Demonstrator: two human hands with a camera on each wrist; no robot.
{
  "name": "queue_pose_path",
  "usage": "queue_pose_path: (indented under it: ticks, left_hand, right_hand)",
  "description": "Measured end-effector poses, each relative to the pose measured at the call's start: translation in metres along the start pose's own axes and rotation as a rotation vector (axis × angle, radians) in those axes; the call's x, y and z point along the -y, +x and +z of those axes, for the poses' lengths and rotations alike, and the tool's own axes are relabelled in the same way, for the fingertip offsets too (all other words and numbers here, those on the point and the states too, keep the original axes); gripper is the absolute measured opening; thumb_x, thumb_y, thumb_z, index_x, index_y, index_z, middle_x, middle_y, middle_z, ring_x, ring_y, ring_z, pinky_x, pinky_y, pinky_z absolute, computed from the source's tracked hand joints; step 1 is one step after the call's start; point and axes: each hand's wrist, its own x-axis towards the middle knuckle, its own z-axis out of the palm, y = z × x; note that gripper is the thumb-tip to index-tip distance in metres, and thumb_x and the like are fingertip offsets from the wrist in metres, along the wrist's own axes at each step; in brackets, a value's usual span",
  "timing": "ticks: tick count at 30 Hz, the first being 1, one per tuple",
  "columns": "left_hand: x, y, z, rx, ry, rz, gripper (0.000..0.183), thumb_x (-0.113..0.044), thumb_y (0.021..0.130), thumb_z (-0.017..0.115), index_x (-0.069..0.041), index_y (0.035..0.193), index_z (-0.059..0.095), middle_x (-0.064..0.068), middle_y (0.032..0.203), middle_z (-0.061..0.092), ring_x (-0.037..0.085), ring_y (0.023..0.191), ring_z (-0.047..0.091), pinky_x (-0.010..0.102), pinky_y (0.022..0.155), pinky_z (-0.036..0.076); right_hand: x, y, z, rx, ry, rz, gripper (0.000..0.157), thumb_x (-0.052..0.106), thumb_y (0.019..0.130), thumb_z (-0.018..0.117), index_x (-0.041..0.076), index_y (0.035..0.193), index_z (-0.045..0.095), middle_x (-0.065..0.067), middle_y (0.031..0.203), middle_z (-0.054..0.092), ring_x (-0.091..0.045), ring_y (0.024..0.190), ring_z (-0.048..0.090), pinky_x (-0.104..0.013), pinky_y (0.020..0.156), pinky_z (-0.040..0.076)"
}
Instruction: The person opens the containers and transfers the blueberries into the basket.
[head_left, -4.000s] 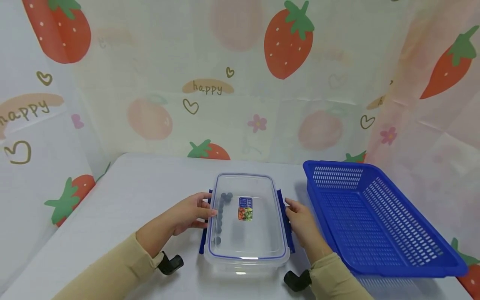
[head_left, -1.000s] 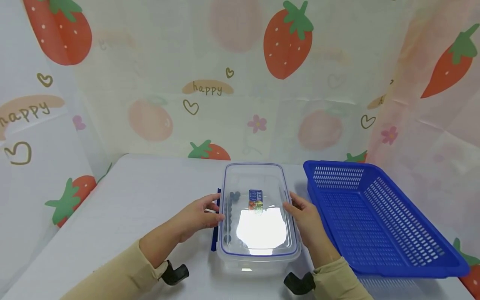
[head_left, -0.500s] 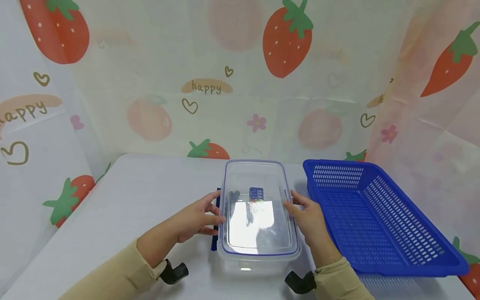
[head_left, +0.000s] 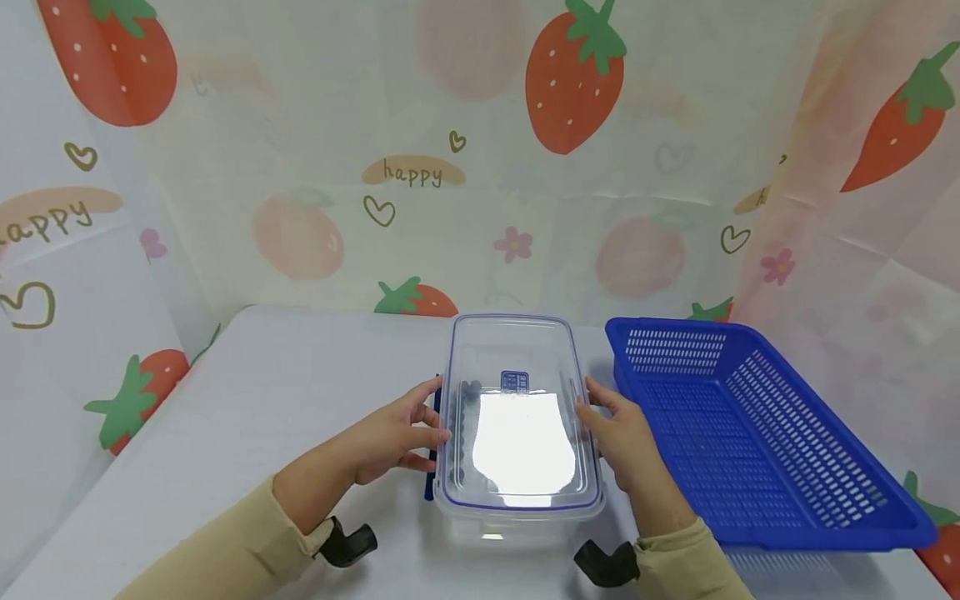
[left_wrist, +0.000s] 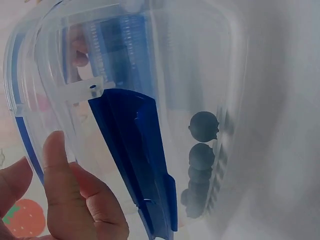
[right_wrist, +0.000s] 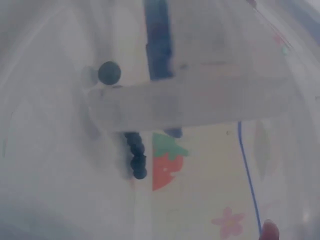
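Okay, box (head_left: 487, 527) sits mid-worktop (head_left: 330, 358), lid (head_left: 510, 350) on. Left hand (head_left: 390, 437) pinches its left edge, thumb on the rim, fingers spread along the side. Right hand (head_left: 622, 429) grips the opposite edge, thumb on the lid, the other fingers partly hidden. So the hands are apart, the box clamped between them.

Risk: the left clip (left_wrist: 132, 140) sticks out undone, so I'd expect the lid to pop or slide if the box gets lifted by its rim. The dark balls (left_wrist: 203, 126), lined along the left wall inside, look loose and would probably roll, maybe spill, on a tilt. Swinging right could knock the basket (head_left: 697, 323), which stands near the right hand. Can't tell from here whether the right side is fastened.

Versus four seconds ago: box is further right and further from the person, seemingly tipped a bit, far end up. Right clip stuck out then; now I can't see it. Right thumb has come onto the lid edge. Bright glare now covers much of the lid. Basket hasn't moved.
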Motion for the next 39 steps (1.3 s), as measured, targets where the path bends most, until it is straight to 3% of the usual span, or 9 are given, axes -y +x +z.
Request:
queue_pose_path:
  ticks: [3,8,11,17,26,33,39]
  left_hand:
    - [-0.002,-0.002,-0.002,0.011,-0.008,0.012,0.081,-0.017,0.082,0.067,-0.029,0.145,0.017,0.017,0.107,0.046,0.029,0.092,0.056,0.039,0.076,0.054]
    - [-0.011,-0.008,-0.007,0.012,-0.011,0.028,0.081,-0.019,0.082,0.067,-0.030,0.145,0.017,0.017,0.108,0.047,0.028,0.093,0.057,0.038,0.076,0.054]
    - [-0.019,-0.013,-0.012,0.009,-0.012,0.041,0.080,-0.018,0.083,0.066,-0.031,0.145,0.017,0.017,0.109,0.046,0.029,0.095,0.056,0.039,0.076,0.053]
    - [-0.035,-0.026,-0.029,-0.027,0.019,0.080,0.080,-0.018,0.084,0.066,-0.027,0.146,0.017,0.018,0.112,0.044,0.033,0.098,0.055,0.040,0.078,0.053]
    - [-0.052,-0.055,-0.067,-0.127,0.071,0.144,0.075,-0.023,0.085,0.065,-0.015,0.145,0.022,0.019,0.115,0.041,0.025,0.098,0.056,0.039,0.082,0.051]
    - [-0.051,-0.073,-0.102,-0.158,0.120,0.143,0.074,-0.025,0.085,0.064,-0.012,0.145,0.022,0.015,0.112,0.043,0.017,0.095,0.059,0.039,0.084,0.050]
    - [-0.046,-0.083,-0.130,-0.181,0.192,0.119,0.074,-0.027,0.086,0.063,-0.011,0.145,0.021,0.013,0.110,0.042,0.014,0.093,0.057,0.038,0.083,0.051]
  right_hand:
    - [0.007,-0.003,-0.002,0.012,-0.040,-0.011,0.052,0.012,0.093,0.051,0.006,0.141,0.032,-0.019,0.135,0.039,-0.023,0.084,0.058,-0.026,0.063,0.048]
    - [0.023,-0.006,-0.007,0.029,-0.117,-0.034,0.054,0.017,0.093,0.052,0.009,0.142,0.032,-0.018,0.138,0.038,-0.030,0.106,0.046,-0.028,0.067,0.050]
    - [0.033,-0.005,-0.009,0.052,-0.133,-0.055,0.055,0.018,0.093,0.053,0.011,0.142,0.031,-0.016,0.136,0.039,-0.028,0.101,0.045,-0.028,0.063,0.051]
    - [0.060,0.004,-0.002,0.097,-0.190,-0.122,0.054,0.019,0.091,0.056,0.015,0.141,0.036,-0.013,0.127,0.047,-0.022,0.075,0.053,-0.030,0.058,0.052]
    - [0.094,0.019,0.029,0.165,-0.104,-0.125,0.055,0.022,0.089,0.059,0.019,0.140,0.038,-0.009,0.122,0.050,-0.024,0.071,0.061,-0.032,0.062,0.055]
    - [0.110,0.029,0.066,0.201,-0.006,-0.116,0.053,0.019,0.088,0.061,0.016,0.137,0.043,-0.008,0.119,0.052,-0.024,0.074,0.064,-0.033,0.063,0.056]
    - [0.116,0.039,0.097,0.233,-0.018,-0.108,0.054,0.020,0.088,0.061,0.013,0.138,0.041,-0.009,0.119,0.052,-0.023,0.072,0.065,-0.031,0.062,0.055]
